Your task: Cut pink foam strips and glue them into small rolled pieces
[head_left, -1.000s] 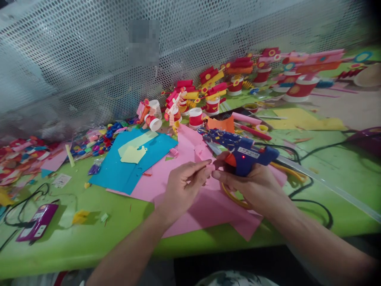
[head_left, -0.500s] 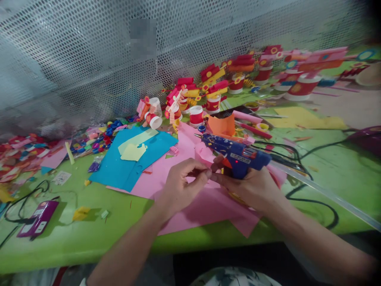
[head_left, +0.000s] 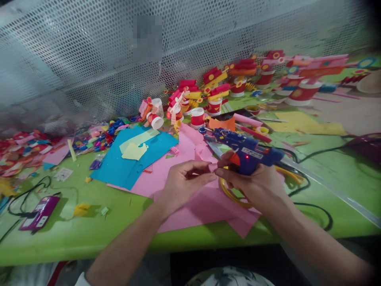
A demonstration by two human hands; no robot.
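Behind green table (head_left: 74, 238), perhaps metal mesh (head_left: 98, 59)

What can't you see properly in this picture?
All in the head view:
- Small pink piece: its full shape is hidden by the fingers of the left hand and right hand.
- Blue glue gun: its handle is covered by the right hand.
- White label: print too small to read.
- Purple thing: dim, cut off by the right edge.
- Red-and-pink heap: blurred, cut off by the left edge.
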